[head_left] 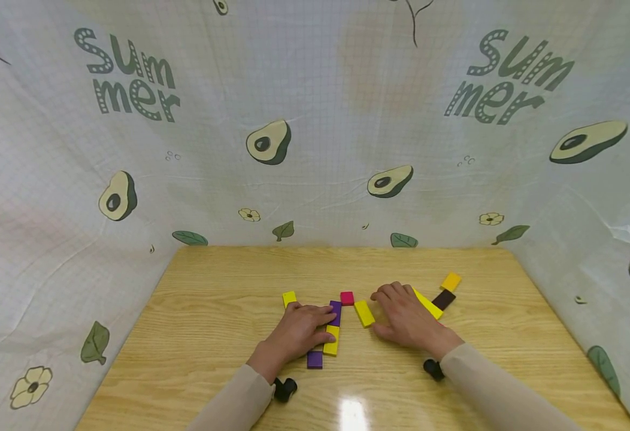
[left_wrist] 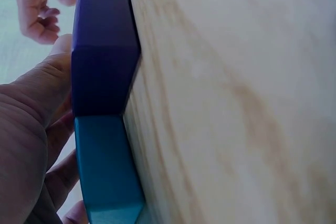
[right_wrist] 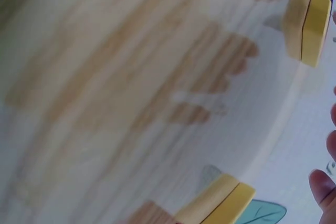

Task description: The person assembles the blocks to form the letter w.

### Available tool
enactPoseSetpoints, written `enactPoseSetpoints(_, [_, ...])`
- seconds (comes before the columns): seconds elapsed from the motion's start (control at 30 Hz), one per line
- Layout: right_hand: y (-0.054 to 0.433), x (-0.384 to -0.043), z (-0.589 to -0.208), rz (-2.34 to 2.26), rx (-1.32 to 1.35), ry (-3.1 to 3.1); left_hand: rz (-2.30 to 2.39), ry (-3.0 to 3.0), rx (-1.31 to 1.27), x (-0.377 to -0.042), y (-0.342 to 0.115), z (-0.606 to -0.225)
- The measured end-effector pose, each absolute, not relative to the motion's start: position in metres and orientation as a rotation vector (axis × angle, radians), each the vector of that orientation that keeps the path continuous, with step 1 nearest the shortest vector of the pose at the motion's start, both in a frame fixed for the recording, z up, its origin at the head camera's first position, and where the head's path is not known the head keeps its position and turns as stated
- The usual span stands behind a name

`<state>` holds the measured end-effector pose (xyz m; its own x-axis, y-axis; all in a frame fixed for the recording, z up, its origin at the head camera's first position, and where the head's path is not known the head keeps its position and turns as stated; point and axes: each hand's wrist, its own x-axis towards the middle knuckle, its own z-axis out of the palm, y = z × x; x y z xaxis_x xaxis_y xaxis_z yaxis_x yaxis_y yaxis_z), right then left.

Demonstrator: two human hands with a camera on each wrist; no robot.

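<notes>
My left hand [head_left: 297, 332] rests over a row of coloured blocks, fingertips on a purple block [head_left: 336, 313] and thumb on the yellow block [head_left: 331, 342] joined end to end with it. Nearer me lies another purple block [head_left: 315, 360]. In the left wrist view a teal block [left_wrist: 107, 166] abuts a purple one [left_wrist: 102, 51] beside the hand; the head view hides the teal one. My right hand [head_left: 408, 317], fingers loosely bent and holding nothing, hovers between a tilted yellow block [head_left: 365, 313] and a longer yellow block [head_left: 428, 304]. A red block [head_left: 347, 298] lies between the hands.
A dark brown block [head_left: 444, 300] and an orange-yellow block [head_left: 451, 281] continue the line at the right. Another yellow block [head_left: 290, 297] pokes out beyond the left hand. A patterned cloth [head_left: 315, 108] encloses the wooden table [head_left: 229, 269] at the back and sides.
</notes>
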<state>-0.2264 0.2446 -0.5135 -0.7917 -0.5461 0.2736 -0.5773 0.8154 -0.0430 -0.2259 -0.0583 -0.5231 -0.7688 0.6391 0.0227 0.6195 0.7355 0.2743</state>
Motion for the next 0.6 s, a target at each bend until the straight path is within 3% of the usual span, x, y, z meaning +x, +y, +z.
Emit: enactPoseSetpoints(0.6, [0.285, -0.219, -0.505, 0.302, 0.653, -2.626, 0.422, 2.843, 1.032, -0.226, -0.058, -0.521])
